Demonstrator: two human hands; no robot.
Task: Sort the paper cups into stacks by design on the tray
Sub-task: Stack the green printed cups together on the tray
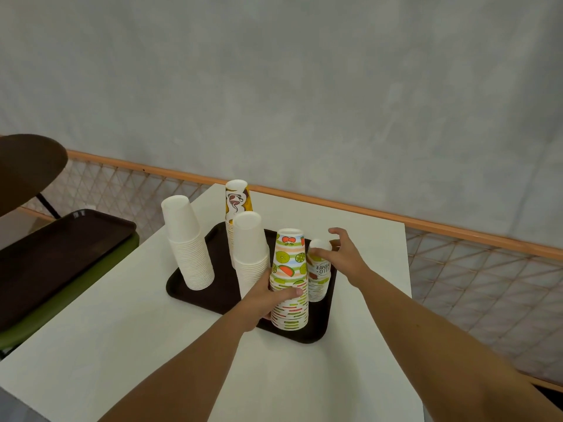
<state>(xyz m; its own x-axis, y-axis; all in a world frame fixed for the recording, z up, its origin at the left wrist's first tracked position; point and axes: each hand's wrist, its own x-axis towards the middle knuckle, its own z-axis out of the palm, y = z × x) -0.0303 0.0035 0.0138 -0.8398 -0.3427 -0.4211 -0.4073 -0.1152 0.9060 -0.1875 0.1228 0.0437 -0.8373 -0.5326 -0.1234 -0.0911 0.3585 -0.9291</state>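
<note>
Paper fruit-print stack (289, 309) upright, rim down

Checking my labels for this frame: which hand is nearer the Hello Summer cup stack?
Right. The right hand grips the top of the Hello Summer stack; the left hand grips the fruit-print stack beside it, on the side nearer the camera.

Soft even daylight, wide-angle edge distortion.
</note>
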